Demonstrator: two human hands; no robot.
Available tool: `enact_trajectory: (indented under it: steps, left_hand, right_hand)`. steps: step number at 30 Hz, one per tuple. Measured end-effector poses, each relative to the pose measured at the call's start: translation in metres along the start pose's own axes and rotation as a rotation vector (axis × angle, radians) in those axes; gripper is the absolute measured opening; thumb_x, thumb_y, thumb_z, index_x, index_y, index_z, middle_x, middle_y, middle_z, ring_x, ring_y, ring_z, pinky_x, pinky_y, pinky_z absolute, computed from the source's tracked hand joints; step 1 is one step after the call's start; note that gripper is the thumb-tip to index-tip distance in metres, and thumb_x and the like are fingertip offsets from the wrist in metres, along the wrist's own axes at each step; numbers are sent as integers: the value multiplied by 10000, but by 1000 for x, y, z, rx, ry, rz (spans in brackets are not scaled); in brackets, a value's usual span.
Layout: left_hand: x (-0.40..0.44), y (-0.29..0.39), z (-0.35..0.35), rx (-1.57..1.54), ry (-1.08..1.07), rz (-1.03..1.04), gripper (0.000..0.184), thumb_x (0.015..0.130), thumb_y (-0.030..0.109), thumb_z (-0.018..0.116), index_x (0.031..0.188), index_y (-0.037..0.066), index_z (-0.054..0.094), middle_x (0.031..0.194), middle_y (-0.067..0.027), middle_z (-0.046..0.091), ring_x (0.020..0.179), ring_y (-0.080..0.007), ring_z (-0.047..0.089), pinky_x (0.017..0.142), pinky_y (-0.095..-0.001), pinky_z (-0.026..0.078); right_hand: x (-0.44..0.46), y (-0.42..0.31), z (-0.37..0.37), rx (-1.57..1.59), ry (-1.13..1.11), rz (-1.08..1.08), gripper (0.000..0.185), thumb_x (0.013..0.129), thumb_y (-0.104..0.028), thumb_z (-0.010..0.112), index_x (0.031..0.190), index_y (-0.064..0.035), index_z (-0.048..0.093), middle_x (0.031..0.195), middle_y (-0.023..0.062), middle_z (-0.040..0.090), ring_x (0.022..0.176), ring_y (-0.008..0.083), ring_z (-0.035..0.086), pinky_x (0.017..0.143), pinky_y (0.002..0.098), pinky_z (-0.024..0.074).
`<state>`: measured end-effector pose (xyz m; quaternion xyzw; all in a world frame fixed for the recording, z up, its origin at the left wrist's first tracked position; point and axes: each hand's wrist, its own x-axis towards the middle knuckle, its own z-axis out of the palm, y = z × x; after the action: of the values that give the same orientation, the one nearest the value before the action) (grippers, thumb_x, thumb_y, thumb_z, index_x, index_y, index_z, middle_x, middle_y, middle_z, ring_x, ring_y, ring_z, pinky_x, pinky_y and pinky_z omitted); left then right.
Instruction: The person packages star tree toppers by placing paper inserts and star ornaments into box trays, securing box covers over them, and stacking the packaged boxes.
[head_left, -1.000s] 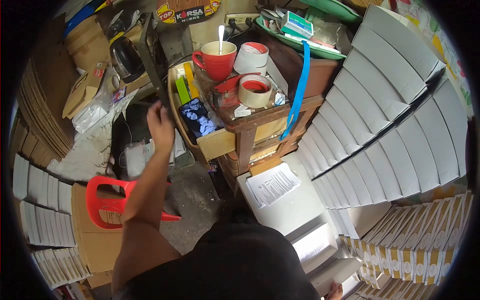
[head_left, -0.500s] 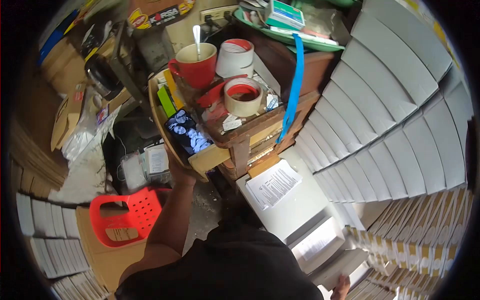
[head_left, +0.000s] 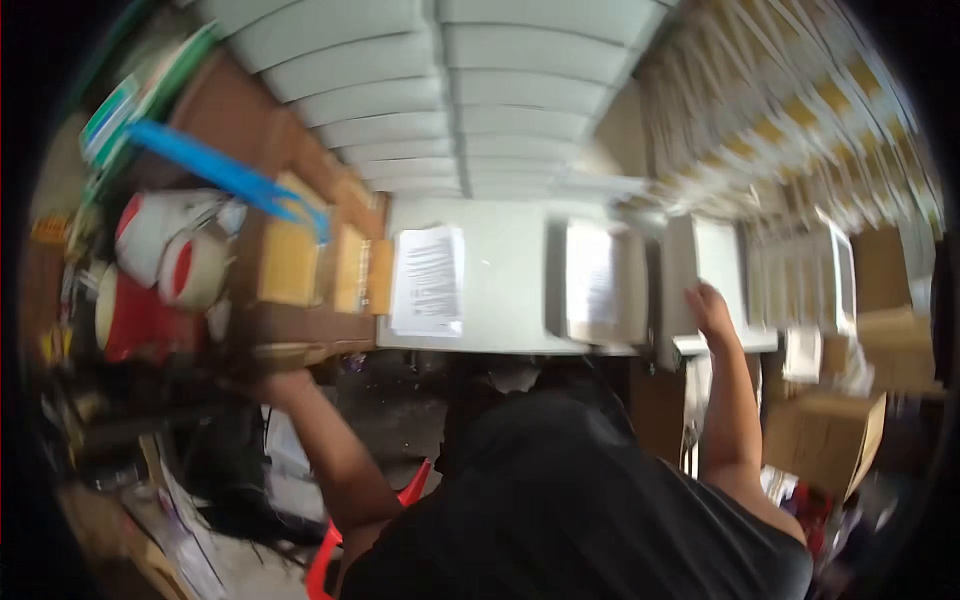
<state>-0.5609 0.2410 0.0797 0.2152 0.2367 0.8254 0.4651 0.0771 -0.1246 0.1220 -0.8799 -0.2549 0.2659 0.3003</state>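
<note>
Red mug (head_left: pixel 138 325), tape roll (head_left: pixel 208 275): beside wooden cabinet (head_left: pixel 285 335), blurred.
Left hand (head_left: pixel 285 388): at cabinet's near edge; fingers blurred, can't tell grip.
Printed sheets (head_left: pixel 428 285): flat on white table (head_left: pixel 510 280).
Paper-topped box (head_left: pixel 630 290): crowds gray box's left side.
Gray box (head_left: pixel 680 275): probably light, stiff, dentable; hold by side edges.
Right hand (head_left: pixel 710 312): on gray box; fingers bent, grip unclear.

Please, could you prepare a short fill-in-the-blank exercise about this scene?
The mug, nearer the left hand than the right hand, is coloured ____.
The hand at the grey box is the person's ____ one.
The strap's colour is ____.

Missing words: red; right; blue.
</note>
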Motion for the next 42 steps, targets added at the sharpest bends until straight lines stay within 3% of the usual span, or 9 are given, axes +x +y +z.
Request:
enact_trajectory:
  steps: [1,6,20,24,29,32,35,38,42]
  left_hand:
    - [-28,15,68,371,355,119,559,1123,514,278,1491,187,542,1483,-116,581,1259,-273,614,1089,-449,454]
    - [-56,25,27,478,277,-209,483,1067,429,431,1399,129,615,1325,-107,668,1074,-259,655,959,-401,505]
    - [-190,-30,-33,983,322,-114,471,1047,296,536,1383,-31,578,1260,-173,676,1093,-245,627,985,-344,475]
    - [-114,5,-39,838,572,346,369,1042,185,587,1339,-34,574,1233,-164,655,1092,-238,610,986,-329,459]
    - [-160,42,148,1250,-62,921,347,997,80,602,1323,-24,546,1188,-161,628,995,-232,584,975,-328,456]
    - [-204,-12,176,1128,-536,589,318,1000,36,575,1312,-20,568,1160,-118,621,990,-192,571,964,-309,463]
    - [-259,-84,191,840,-1001,-448,323,1019,23,565,1339,-23,561,1150,-120,628,970,-187,599,920,-298,503]
    - [-305,-146,188,575,-985,-1229,390,1092,191,539,1410,-33,529,1242,-139,645,1038,-218,630,977,-343,519]
    - [-344,-202,197,228,-751,-1699,610,1045,409,619,1471,-9,493,1299,-185,644,1108,-256,648,969,-367,529]
  right_hand:
    - [-4,-6,1,11,2,0,299,981,-273,595,912,17,628,795,65,600,700,156,509,639,311,435]
    - [3,17,-9,-17,-14,-142,330,993,-295,599,909,23,610,771,86,594,684,189,520,641,353,457]
    - [48,52,-46,454,-347,-110,203,1042,-192,590,1034,6,633,893,45,642,786,110,529,745,255,458]
    - [49,45,-50,297,-339,-70,188,1042,-180,590,1042,2,635,900,50,641,793,111,535,749,254,461]
    - [35,34,-47,150,-109,-111,339,1015,-316,593,911,5,626,780,61,599,701,155,510,669,320,466]
    - [17,11,-49,-27,70,-73,362,994,-300,613,802,0,551,717,77,549,664,180,473,634,351,448]
    - [-2,2,-46,-83,200,-59,296,986,-250,617,877,24,602,735,120,599,660,239,483,653,376,453]
    - [-28,-55,-35,-179,217,-37,223,963,-188,618,933,29,662,772,182,680,678,307,583,677,405,497]
    - [-34,-81,38,18,42,-186,170,992,-143,606,974,12,672,808,184,698,664,318,625,663,417,524]
